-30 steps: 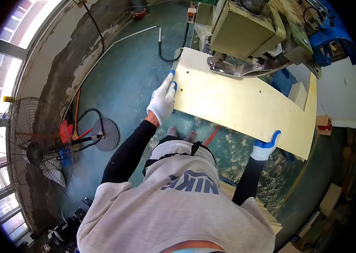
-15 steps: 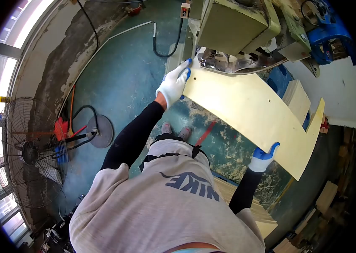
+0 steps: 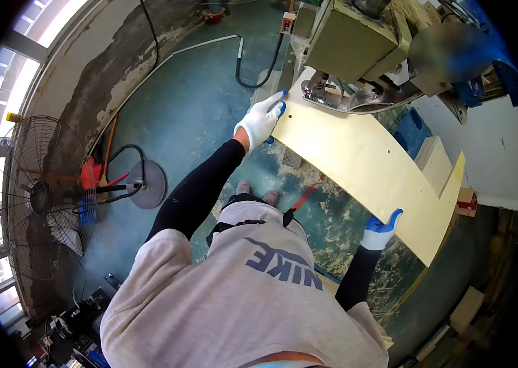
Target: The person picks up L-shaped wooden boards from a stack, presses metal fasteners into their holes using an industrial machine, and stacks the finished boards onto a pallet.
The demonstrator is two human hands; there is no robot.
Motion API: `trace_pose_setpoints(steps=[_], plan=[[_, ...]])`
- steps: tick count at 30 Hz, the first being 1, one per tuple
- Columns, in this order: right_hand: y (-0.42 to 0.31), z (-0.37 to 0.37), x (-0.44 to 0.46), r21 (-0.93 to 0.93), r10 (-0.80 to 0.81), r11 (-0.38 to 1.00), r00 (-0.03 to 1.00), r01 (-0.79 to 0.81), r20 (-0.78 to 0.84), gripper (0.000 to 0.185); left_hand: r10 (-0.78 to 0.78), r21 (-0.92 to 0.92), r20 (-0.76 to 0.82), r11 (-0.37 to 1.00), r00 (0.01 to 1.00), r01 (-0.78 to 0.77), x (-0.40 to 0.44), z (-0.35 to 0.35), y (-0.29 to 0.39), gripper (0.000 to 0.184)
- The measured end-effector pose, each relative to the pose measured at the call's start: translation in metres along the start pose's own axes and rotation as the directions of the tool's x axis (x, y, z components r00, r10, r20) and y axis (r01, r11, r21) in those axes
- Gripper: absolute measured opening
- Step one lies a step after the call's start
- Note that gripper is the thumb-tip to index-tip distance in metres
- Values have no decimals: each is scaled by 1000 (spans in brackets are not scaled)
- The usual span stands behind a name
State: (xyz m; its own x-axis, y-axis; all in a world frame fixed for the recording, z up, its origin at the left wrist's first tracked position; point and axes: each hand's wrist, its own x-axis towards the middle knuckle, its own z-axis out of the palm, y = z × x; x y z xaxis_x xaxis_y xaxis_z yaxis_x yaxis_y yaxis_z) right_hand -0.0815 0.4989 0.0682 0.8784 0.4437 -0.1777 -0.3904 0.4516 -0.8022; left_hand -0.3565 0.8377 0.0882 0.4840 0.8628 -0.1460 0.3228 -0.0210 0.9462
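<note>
Shifted since the first frame: the panel (image 3: 357, 161), whose left end now sits closer in beneath the machine (image 3: 357, 46) and whose right end swings lower toward us; our left hand (image 3: 259, 121) has travelled with it, toward the machine.

Item, one panel: pale yellow, flat, thin, smooth-faced, with a soft sheen and a few faint specks. Near edge long and straight, running slantwise between our hands to a sharp corner at lower right. Far edge angled, sloping down into a V-shaped notch. Beyond the notch, one narrow pointed prong; outer right edge gently curved. Two small dark holes, one near our left hand, one toward the far edge past the middle. Left end partly hidden under the machine's curved metal guard (image 3: 357, 102).

Hands, two, in white gloves with blue on the fingers. Left: closed over the panel's left end, fingertips at its edge. Right hand (image 3: 381, 232): gripping the near edge toward the lower-right corner, blue thumb laid along the top face, the fingers beneath hidden.

Surroundings: pale wooden blocks (image 3: 434, 164) just beyond the notch; a red-sided block (image 3: 467, 201) near the prong; green floor (image 3: 211, 92) below, with pale debris in patches.
</note>
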Motion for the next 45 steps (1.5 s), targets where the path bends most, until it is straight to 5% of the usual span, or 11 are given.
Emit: trace_pose_setpoints(steps=[6, 8, 10, 16, 19, 22, 25, 32, 37, 41, 45], plan=[[-13, -12, -2, 237, -35, 971, 996, 16, 79, 54, -36, 13, -14, 999, 999, 36, -8, -7, 10, 42], [-13, -12, -1, 134, -44, 990, 997, 51, -55, 53, 20, 17, -71, 1000, 997, -19, -15, -3, -5, 45], [-11, -11, 0, 20, -73, 997, 995, 74, -62, 53, -129, -27, 22, 991, 991, 129, -28, -10, 16, 47], [-2, -23, 1, 69, -65, 995, 997, 67, -31, 53, -217, 117, -40, 968, 975, 220, -37, -2, 14, 49], [-6, -14, 0, 40, -50, 998, 998, 51, -24, 53, 13, 264, -77, 964, 997, 8, -31, -1, -3, 47], [-7, -24, 8, 68, -2, 998, 998, 6, -58, 53, -86, 240, -50, 966, 995, 95, -34, 0, 3, 44], [-5, -23, 9, 74, -30, 997, 999, 31, -15, 52, 114, 265, -90, 960, 989, -87, -30, 2, -16, 43], [-3, -24, 20, 33, -48, 998, 999, 49, -21, 51, -50, 194, -103, 979, 993, 69, -23, 4, 10, 43], [15, -37, 53, 135, -12, 991, 1000, 16, -28, 50, 66, 75, -112, 996, 992, -57, 32, 15, 8, 50], [4, -22, 45, 119, -57, 991, 998, 57, -8, 52, -108, -95, -6, 990, 994, 107, 30, 16, 13, 50], [-1, -18, 37, 78, -58, 995, 998, 56, 22, 53, -25, 18, -41, 1000, 999, 26, 31, 19, -11, 49]])
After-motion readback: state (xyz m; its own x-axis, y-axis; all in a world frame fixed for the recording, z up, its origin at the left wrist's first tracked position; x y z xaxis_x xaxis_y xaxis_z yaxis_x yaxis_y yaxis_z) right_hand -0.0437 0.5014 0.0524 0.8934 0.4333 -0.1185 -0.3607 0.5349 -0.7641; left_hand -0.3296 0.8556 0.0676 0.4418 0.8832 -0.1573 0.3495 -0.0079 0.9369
